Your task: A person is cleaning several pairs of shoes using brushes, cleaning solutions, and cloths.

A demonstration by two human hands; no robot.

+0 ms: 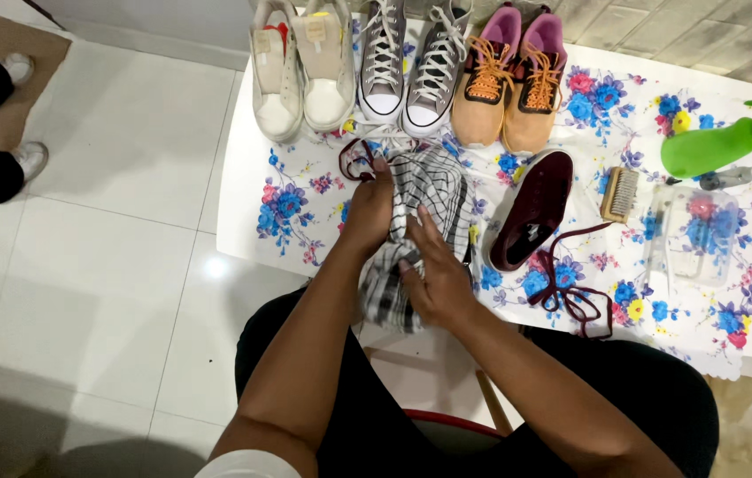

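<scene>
**Checked cloth worked over a shoe at the near table edge**

Checked cloth (416,221), black-and-white, lies bunched at the near edge of the white table (234,221), on its flowered covering (624,106), directly in front of the seated person. It appears to wrap a shoe, though the cloth hides that shoe almost entirely; only a dark red lace (354,159) loops out at the far left of the bundle.

Left hand (369,208): reaches forward from the near side, wrist bent down, fingers curled together and gripping the far upper part of the cloth. Right hand (433,279): lies palm down on the near part of the bundle, fingers pressed flat and slightly spread, pointing away and to the left. Both forearms converge on the cloth from above the lap.

Judged as technique, rubbing goes best when one hand anchors the bundle firmly while the other presses with even strokes, keeping the fabric taut so that no fold slips off the table edge.

Just to the right lies a maroon shoe (531,208) on its side, its own loose maroon lace (570,283) trailing toward the person. Along the far edge stand cream sneakers (300,71), grey high-tops (411,62) and tan shoes (509,80). Farther right are a wooden brush (621,193), a clear plastic container (694,230) and a green spray bottle (717,142).
</scene>
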